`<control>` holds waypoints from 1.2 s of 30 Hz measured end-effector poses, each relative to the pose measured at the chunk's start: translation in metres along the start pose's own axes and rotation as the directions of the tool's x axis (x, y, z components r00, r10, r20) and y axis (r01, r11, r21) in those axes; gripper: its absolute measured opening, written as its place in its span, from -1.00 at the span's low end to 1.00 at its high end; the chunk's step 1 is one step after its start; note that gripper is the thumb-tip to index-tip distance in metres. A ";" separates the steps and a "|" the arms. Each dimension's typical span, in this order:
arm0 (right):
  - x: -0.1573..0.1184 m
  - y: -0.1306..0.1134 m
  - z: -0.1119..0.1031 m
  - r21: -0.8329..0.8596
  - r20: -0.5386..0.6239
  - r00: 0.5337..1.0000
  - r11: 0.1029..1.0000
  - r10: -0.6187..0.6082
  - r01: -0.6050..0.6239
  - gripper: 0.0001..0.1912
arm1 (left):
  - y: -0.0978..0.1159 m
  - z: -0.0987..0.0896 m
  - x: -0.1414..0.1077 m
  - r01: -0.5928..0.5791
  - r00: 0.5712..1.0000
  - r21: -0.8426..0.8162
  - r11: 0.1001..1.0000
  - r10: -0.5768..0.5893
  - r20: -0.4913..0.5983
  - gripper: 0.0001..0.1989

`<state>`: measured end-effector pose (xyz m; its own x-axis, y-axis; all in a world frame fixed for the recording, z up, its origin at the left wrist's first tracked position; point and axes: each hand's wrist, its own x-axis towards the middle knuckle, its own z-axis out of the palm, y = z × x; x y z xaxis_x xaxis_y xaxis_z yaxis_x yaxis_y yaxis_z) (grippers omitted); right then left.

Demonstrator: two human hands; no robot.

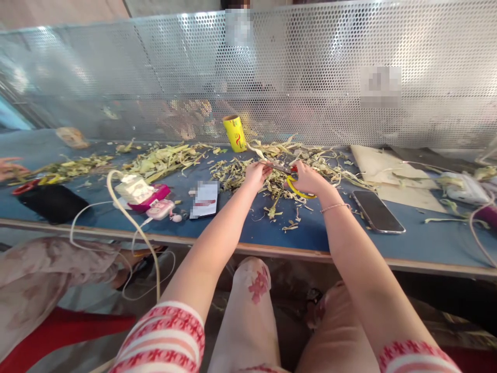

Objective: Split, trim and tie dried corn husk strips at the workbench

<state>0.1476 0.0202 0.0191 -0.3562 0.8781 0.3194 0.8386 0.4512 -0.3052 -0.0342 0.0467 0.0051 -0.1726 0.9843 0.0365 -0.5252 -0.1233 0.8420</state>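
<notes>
A perforated metal screen (174,67) spans the back of the room, blurred shapes showing through it. Before it runs a long blue table (287,241), littered with plant matter. A heap of dry-looking strips (233,173) spreads across the middle, under and beyond the hands; the cutting looks only partway along, since long pieces lie there among short, curled ones and no sorted stack shows. Brown paper (392,171) lies to the right, with a dark phone (378,211) just beside it; a yellow tube (235,135) leans behind the heap. The left hand (257,175) and right hand (308,178) are close but apart: the right grips yellow-handled scissors (297,190), the left seems to pinch a pale strip (256,149) near the blades. Whether these are parted cannot be told. Small scraps (273,212) dot the near side.
</notes>
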 end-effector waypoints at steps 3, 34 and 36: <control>0.002 0.002 0.003 0.004 -0.005 1.000 1.000 -0.005 0.005 -0.43 | -0.002 0.001 -0.001 -0.005 0.999 0.010 1.000 0.005 0.033 -0.79; 0.005 -0.004 0.002 0.059 0.000 0.998 0.997 0.056 -0.056 -0.45 | -0.004 0.011 -0.013 -0.019 0.992 0.190 0.982 -0.005 0.129 -0.80; 0.004 -0.006 0.001 0.060 0.008 0.998 0.997 0.057 -0.058 -0.45 | -0.005 0.011 -0.012 -0.025 0.991 0.186 0.982 0.000 0.133 -0.79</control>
<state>0.1409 0.0216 0.0217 -0.3110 0.9038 0.2941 0.8316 0.4086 -0.3763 -0.0204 0.0370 0.0058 -0.0609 0.9923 0.1079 -0.3567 -0.1226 0.9261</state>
